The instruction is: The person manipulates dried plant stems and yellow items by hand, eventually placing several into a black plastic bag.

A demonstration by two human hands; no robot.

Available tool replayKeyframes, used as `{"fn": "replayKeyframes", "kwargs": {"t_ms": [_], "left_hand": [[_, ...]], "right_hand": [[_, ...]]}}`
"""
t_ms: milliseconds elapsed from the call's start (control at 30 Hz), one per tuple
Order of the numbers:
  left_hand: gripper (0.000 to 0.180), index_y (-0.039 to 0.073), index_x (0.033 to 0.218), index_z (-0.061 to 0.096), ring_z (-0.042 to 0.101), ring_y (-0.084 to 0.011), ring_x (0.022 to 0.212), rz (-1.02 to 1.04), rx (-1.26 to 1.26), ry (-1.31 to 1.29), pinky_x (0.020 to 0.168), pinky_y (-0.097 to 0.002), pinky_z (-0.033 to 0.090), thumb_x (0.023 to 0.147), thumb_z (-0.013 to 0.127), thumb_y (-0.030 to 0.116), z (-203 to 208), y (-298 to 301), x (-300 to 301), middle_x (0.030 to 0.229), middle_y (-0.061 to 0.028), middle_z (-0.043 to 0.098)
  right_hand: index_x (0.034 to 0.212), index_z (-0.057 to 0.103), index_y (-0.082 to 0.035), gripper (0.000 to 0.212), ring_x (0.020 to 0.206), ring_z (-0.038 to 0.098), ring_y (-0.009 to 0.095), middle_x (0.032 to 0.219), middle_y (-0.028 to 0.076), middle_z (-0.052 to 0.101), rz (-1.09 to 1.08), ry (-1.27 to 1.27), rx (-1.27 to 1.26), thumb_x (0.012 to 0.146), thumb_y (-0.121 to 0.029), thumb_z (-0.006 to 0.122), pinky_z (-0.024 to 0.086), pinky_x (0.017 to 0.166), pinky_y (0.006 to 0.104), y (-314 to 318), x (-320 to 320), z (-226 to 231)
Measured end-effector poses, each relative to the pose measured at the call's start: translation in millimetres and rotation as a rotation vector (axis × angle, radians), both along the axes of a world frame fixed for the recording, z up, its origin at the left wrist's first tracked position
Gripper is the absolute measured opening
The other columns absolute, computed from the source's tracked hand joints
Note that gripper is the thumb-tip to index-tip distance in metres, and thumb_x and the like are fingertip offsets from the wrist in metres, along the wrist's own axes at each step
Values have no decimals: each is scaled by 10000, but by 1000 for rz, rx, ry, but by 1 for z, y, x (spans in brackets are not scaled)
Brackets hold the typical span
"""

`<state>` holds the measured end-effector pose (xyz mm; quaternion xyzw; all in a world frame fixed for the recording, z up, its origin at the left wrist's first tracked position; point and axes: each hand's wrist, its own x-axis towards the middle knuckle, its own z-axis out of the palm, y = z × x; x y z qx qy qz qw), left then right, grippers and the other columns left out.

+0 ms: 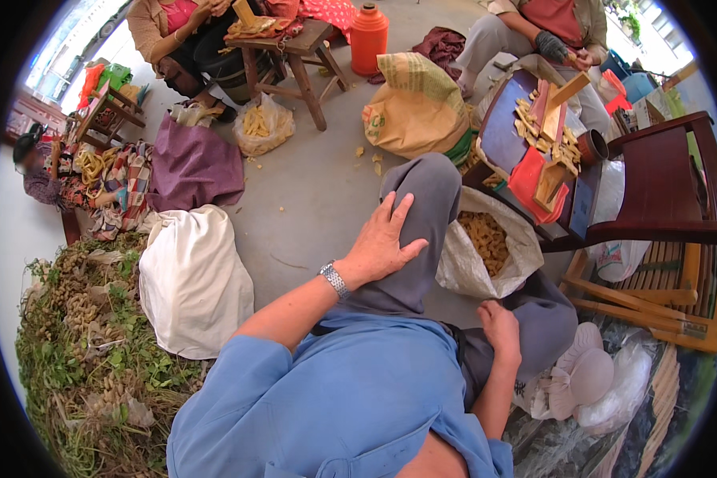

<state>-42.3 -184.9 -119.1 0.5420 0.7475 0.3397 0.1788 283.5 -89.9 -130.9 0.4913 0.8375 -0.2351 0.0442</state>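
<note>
A heap of uprooted plants [95, 366] sprawls at the seated person's left; a dark red wooden chair [653, 183] stands by the low table [502, 147] ahead on the right. Between the knees sits a white woven sack [460, 267], heaped inside with pale yellow pieces [484, 239]. Its mouth gapes upward, the oval's long axis slanting from near the left knee [432, 179] toward the right thigh [546, 315]. The left hand [382, 243] lies spread, palm down, on that knee; the right hand [500, 327] curls just beside the thigh, and I can't tell whether it holds anything. It looks like a rest to me; reaching the pieces would call for bringing the right hand over the rim.
</note>
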Motion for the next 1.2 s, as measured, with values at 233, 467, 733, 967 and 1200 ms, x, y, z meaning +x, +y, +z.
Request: {"fn": "replayKeyframes", "kwargs": {"t_ms": [233,467,733,967,1200], "left_hand": [[858,10,1513,220,330,-398,1405,30,-126,-396,1152,-425,290,913,628,467,-19,-24,-27,1480,-289,345],[672,-27,1379,450,563,-203,1107,183,-369,-1113,924,-346,487,971,545,498,-66,10,-106,1260,-149,569],[820,-51,1389,418,584,-202,1023,458,-438,-735,859,-354,507,827,757,441,-155,141,-220,1233,-148,574],[1069,-62,1478,246,552,-244,1187,640,-281,-543,1018,-377,433,738,845,423,-209,250,-273,1309,-197,529],[323,-15,1168,620,599,-93,665,452,-455,-770,637,-210,489,890,641,148,-231,291,-268,894,-28,671]], "right_hand": [[1105,662,-39,211,1034,622,292,1066,102,675,-81,225,529,906,-104,633,462,924,401,-33,18,53],[1233,586,-13,316,1219,489,379,1304,204,529,-346,22,684,934,-115,590,377,1033,473,-19,55,40],[1266,535,32,343,1257,424,377,1333,230,461,-559,-33,646,979,-149,490,311,1091,456,-11,71,15],[1215,508,38,319,1239,413,358,1298,217,448,-634,-8,559,970,-165,491,305,1071,461,17,65,16],[1115,528,33,225,1160,442,335,1224,198,476,-608,-11,570,965,-133,500,319,1050,437,31,53,19]]}}
